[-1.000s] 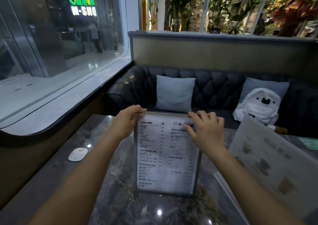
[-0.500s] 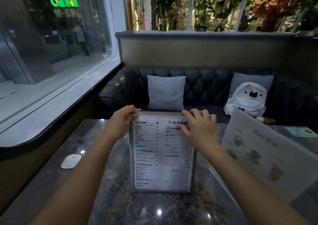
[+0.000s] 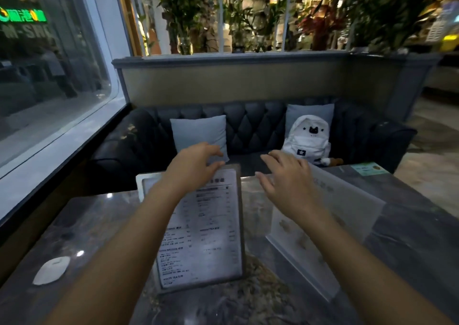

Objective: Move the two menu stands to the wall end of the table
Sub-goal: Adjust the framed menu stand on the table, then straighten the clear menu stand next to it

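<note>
A framed menu stand [image 3: 206, 230] with black text stands upright in the middle of the dark marble table [image 3: 409, 237]. My left hand [image 3: 196, 165] hovers at its top left corner, fingers curled and apart, the thumb close to the top edge. To the right stands a clear acrylic menu stand [image 3: 352, 200] with drink pictures, angled away. My right hand [image 3: 288, 178] is spread open above its near top edge and grips nothing. My right forearm crosses in front of the acrylic stand.
A small white puck [image 3: 52, 270] lies near the table's left edge, beside the glass window wall [image 3: 49, 81]. A green card [image 3: 370, 169] lies at the far right corner. Behind the table, a dark sofa [image 3: 250, 123] holds two cushions and a white backpack [image 3: 308, 138].
Both hands have come off the top of the text menu stand. My right hand has shifted right, over the acrylic stand. The view has swung right and tilted.
</note>
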A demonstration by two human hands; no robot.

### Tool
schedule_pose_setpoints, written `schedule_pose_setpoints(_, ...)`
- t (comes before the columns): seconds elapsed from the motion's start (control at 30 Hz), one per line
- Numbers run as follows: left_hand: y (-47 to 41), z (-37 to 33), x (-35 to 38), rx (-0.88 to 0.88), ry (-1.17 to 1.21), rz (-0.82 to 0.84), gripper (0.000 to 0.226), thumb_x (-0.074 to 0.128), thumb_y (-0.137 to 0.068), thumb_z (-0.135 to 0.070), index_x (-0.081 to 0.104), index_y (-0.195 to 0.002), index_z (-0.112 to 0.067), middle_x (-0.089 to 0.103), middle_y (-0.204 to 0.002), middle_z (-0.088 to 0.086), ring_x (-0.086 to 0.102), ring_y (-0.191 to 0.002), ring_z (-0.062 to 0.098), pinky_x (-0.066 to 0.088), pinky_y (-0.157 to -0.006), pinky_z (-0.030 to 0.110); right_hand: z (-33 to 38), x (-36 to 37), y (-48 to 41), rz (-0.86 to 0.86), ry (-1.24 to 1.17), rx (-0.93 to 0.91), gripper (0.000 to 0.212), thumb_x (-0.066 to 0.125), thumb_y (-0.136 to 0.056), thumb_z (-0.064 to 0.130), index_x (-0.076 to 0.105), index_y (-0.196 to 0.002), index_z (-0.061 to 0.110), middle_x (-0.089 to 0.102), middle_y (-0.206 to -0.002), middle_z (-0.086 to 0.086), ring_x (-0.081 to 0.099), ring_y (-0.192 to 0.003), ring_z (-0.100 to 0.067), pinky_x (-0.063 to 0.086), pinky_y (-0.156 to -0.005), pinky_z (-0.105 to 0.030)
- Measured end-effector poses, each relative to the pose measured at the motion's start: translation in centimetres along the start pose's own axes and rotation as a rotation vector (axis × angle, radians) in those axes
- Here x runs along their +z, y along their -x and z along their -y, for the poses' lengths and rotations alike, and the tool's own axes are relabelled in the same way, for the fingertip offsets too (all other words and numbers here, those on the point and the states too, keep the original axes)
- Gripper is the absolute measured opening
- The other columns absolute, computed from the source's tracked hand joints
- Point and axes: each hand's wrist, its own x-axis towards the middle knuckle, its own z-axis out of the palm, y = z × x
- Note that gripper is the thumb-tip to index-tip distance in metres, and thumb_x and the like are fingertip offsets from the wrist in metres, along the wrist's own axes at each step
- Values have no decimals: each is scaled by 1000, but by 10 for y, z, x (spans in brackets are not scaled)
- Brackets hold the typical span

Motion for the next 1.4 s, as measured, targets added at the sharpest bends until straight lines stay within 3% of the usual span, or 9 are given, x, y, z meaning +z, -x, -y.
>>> schedule_pose_setpoints(0.23,-37,-69,56,239,5,64,25,56,-87,-23,59,-111,-15,63,-111,11,56,-101,30,46,-87,46,-58,-44,32,-29,218,150,20,60,-79,20,63,-94,8,67,-93,-13,60,-83,-32,43,-71,-39)
schedule_pose_setpoints(0.4,-51,-100,85,409,46,-36,27,55,-87,-17,61,-114,-15,63,-120,10,57,-103,31,48,-85,47,-78,-63,55,21,312,220,3,63,-74,8,62,-71,6,64,-70,-16,59,-68,-33,43,-62,-37)
schedule_pose_setpoints(0.47,-56,-106,94,445,54,-36,26,54,-89,-15,62,-114,-13,64,-119,11,58,-105,31,48,-85,45,-85,-67,59,44,281,243,7,62,-75,5,62,-68,5,63,-65,-16,58,-64,-34,39,-60,-37)
schedule_pose_setpoints(0.6,-62,-104,109,387,91,12,24,49,-92,-16,66,-109,-17,69,-109,7,58,-104,25,38,-97,38,-93,-66,60,67,230,262,17,50,-85,11,65,-78,6,66,-76,-17,58,-75,-37,26,-63,-34)
schedule_pose_setpoints(0.73,-60,-100,114,299,82,-60,24,47,-93,-15,67,-104,-22,70,-105,1,56,-104,20,16,-109,40,-96,-59,57,49,195,272,16,51,-83,10,67,-81,7,66,-78,-17,58,-76,-38,29,-60,-33)
schedule_pose_setpoints(0.93,-54,-101,114,303,42,-81,31,44,-92,-7,66,-107,-21,69,-104,5,56,-100,24,16,-106,38,-112,-52,54,-80,-24,408,16,58,-85,19,71,-94,17,72,-92,-11,63,-84,-34,48,-66,-40)
schedule_pose_setpoints(1.17,-51,-104,111,307,31,-107,36,44,-89,-1,67,-106,-23,70,-90,5,55,-87,23,18,-89,27,-133,-42,44,-82,-291,531,18,62,-83,25,71,-95,16,71,-100,-10,61,-94,-28,47,-76,-40)
schedule_pose_setpoints(1.33,-51,-105,104,317,11,-61,36,42,-91,-4,64,-111,-24,73,-85,8,54,-86,24,17,-93,23,-146,-38,33,-32,-447,521,15,64,-81,19,72,-92,12,69,-96,-14,59,-92,-26,41,-77,-34)
schedule_pose_setpoints(1.4,-48,-105,103,305,23,-56,35,43,-92,-6,62,-113,-25,72,-86,7,50,-90,25,20,-88,22,-152,-36,26,16,-474,510,18,64,-81,20,71,-96,12,64,-92,-9,58,-90,-24,39,-75,-31)
